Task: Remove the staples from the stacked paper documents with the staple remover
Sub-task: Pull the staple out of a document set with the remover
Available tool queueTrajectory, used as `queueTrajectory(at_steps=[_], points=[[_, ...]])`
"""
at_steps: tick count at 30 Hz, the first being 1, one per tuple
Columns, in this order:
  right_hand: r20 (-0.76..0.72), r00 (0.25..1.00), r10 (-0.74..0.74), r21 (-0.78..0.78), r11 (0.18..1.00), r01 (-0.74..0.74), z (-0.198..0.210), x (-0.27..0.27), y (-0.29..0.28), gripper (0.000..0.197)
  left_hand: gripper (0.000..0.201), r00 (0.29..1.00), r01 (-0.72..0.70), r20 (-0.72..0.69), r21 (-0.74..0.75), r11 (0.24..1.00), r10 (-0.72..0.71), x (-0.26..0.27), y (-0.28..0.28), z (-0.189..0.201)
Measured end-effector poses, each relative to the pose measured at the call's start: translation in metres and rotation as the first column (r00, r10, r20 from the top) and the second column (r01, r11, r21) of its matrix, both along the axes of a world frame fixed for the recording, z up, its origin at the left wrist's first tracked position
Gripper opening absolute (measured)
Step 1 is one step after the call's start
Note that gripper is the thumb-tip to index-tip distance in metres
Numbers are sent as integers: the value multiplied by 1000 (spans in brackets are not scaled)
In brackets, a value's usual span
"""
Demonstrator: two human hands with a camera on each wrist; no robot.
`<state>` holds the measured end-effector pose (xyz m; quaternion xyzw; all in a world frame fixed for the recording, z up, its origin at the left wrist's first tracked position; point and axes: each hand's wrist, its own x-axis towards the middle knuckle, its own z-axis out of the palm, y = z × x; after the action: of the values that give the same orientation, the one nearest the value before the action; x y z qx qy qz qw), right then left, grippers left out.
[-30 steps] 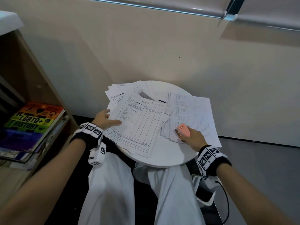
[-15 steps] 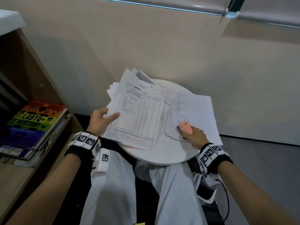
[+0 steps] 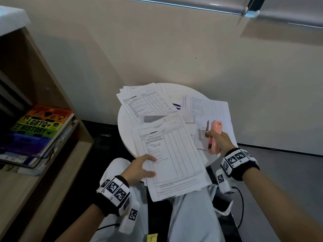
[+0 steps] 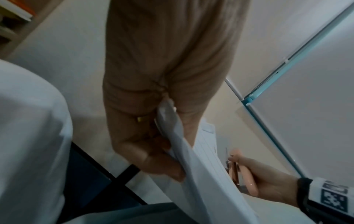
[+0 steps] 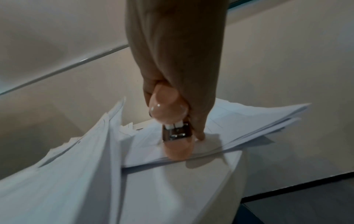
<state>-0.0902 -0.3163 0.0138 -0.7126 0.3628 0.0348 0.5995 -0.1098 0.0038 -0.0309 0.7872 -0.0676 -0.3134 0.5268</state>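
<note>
Left hand [image 3: 139, 169]: grips the near left edge of a stapled document [image 3: 172, 158], thumb on top of the page and fingers curled underneath, as the left wrist view shows.
Stapled document: printed form with a ruled table, lying across the near part of the table [image 3: 125, 119] and overhanging its edge above the person's lap.
Right hand [image 3: 221, 142]: wraps around a pink staple remover [image 3: 214, 135], fingers curled about its body, held just above the papers on the right.
Staple remover: its metal front end points away from the person; in the right wrist view its lower end touches the right paper pile [image 3: 212, 110].
Right paper pile: loose printed sheets spread over the right side of the table, reaching past the rim.
Far paper pile [image 3: 143, 102]: fanned sheets at the back left of the table, partly under the held document.
Shelf [image 3: 43, 137]: wooden unit to the left, carrying a rainbow-coloured book [image 3: 38, 128] on top of other books.
</note>
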Motion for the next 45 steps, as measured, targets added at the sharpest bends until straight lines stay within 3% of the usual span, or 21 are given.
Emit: queueTrajectory(at_steps=[2, 5, 8, 12, 15, 17, 19, 21, 23, 25, 26, 28, 30, 33, 36, 39, 42, 45], points=[[7, 1000, -4, 6, 1000, 4, -1, 2, -2, 13, 45, 1000, -24, -2, -9, 1000, 24, 1, 7, 2], [-13, 999, 46, -6, 999, -46, -8, 1, -3, 11, 41, 974, -186, 124, -17, 982, 187, 6, 11, 9], [-13, 997, 74, -20, 997, -74, -8, -2, 0, 13, 34, 948, -191, 208, -241, 952, 242, 13, 11, 15], [-15, 990, 144, -44, 989, -144, -9, -3, -2, 24, 34, 943, -237, 71, -542, 806, 325, 11, 8, 21], [-2, 983, 185, -49, 982, -185, -10, -1, -1, 24, 33, 950, -238, 28, -581, 778, 311, 7, 2, 19], [7, 984, 176, -51, 983, -176, -11, -1, 0, 16, 33, 957, -209, 86, -455, 866, 277, 6, -1, 9], [9, 990, 144, -41, 989, -143, -12, -1, -2, 20, 36, 960, -202, 152, -211, 956, 236, 7, -6, 0], [37, 997, 63, -49, 997, -61, -10, -1, -4, 21, 44, 968, -185, 161, -47, 982, 190, 5, -11, -4], [139, 989, -50, -153, 986, 71, -5, 3, -2, 16, 49, 976, -107, 201, 108, 988, 84, 4, -16, 0], [292, 953, -79, -266, 950, 160, 4, 7, 4, 16, 46, 958, -49, 281, 330, 943, -49, 3, -19, 7], [343, 938, -41, -297, 943, 150, 10, 9, 9, 18, 42, 930, -61, 349, 465, 883, -119, 3, -21, 12], [326, 939, 108, -327, 945, 5, 23, 13, 24, 21, 34, 828, -140, 488, 657, 741, -276, 7, -25, 20], [169, 942, 290, -301, 925, -231, 34, 18, 43, 27, 31, 752, -148, 562, 653, 743, -344, 18, -32, 21], [-59, 899, 433, -123, 891, -437, 32, 31, 72, 33, 47, 777, 28, 505, 568, 823, -375, 43, -43, 20], [-159, 882, 443, -116, 879, -462, 14, 45, 93, 37, 83, 795, 153, 349, 676, 721, -496, 68, -52, 16], [-191, 878, 438, -287, 831, -477, -4, 55, 109, 38, 100, 747, 232, 247, 773, 591, -617, 86, -58, 17], [-221, 857, 464, -432, 741, -513, -16, 62, 119, 48, 106, 749, 247, 230, 774, 584, -621, 94, -63, 14], [-232, 868, 438, -503, 710, -493, -24, 68, 123, 48, 106, 747, 242, 233, 778, 580, -623, 95, -66, 10]])
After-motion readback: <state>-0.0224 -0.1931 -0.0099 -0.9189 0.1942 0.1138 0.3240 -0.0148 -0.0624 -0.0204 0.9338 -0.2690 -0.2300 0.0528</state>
